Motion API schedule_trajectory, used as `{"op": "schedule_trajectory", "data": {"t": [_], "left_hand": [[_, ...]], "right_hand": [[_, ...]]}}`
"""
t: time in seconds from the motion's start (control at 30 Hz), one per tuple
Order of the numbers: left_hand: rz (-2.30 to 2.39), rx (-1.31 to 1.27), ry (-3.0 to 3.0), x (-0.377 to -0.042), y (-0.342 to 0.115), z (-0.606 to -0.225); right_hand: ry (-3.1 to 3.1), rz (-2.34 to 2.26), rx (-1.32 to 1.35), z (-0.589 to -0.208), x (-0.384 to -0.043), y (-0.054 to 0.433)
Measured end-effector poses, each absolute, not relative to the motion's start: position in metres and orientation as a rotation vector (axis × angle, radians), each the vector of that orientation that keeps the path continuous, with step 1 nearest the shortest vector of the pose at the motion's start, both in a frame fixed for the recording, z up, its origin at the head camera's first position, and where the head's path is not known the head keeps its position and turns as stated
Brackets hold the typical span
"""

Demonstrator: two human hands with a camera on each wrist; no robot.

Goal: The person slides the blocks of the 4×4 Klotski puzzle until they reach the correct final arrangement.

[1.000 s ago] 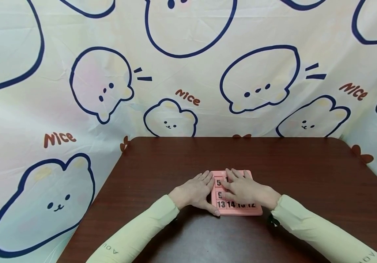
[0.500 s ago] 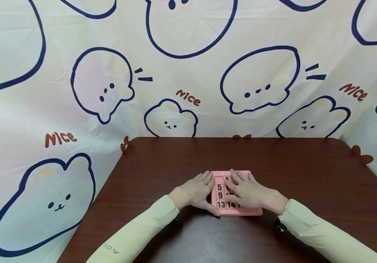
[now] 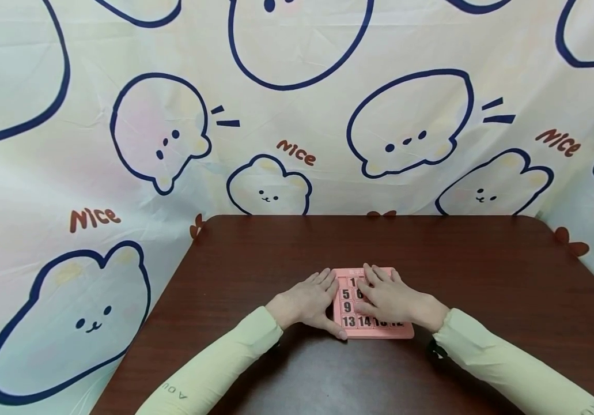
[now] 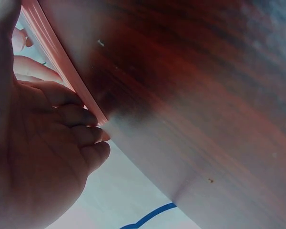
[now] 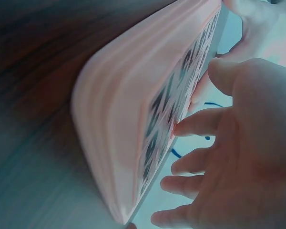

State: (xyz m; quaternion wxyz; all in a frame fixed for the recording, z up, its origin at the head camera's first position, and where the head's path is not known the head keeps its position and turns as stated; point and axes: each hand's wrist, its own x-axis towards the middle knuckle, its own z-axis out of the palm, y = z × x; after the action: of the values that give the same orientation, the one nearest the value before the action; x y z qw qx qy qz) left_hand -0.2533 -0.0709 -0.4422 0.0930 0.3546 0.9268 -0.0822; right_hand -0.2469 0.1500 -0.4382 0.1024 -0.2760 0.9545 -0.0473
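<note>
A pink sliding number puzzle [image 3: 374, 332] lies flat on the dark brown table. Black numbers mark its tiles; 5, 9, 13 and 14 are readable. In the top row, tile 1 [image 3: 351, 282] sits partly left of its column, with a narrow gap on its left. My left hand [image 3: 307, 301] braces the puzzle's left edge, fingers extended and thumb at the near corner. Over the right part spreads my right hand [image 3: 392, 300], hiding several tiles. In the right wrist view, its index finger [image 5: 200, 122] meets the tile face while the other fingers hang apart.
The wooden tabletop [image 3: 255, 248] surrounds the puzzle on all sides. Behind and beside it hangs a pale cloth [image 3: 328, 115] printed with blue-outlined bears and the word "Nice". Light green sleeves [image 3: 224, 357] cover both forearms.
Tile 5 has slid toward me, opening a gap in the top left corner. Since then tile 1 has shifted left into part of that gap under my right hand. My left hand stays put.
</note>
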Motion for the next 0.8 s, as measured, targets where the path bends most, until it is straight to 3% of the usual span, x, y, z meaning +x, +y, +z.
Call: {"op": "schedule_trajectory", "data": {"t": [0.4, 0.8], "left_hand": [[-0.229, 1.038, 2.733, -0.254, -0.071, -0.442], [-0.209, 1.025, 2.742, -0.253, -0.071, -0.442]], "right_hand": [[2.782, -0.094, -0.832, -0.44, -0.25, 0.134], [2.857, -0.158, -0.726, -0.434, -0.249, 0.17]]}}
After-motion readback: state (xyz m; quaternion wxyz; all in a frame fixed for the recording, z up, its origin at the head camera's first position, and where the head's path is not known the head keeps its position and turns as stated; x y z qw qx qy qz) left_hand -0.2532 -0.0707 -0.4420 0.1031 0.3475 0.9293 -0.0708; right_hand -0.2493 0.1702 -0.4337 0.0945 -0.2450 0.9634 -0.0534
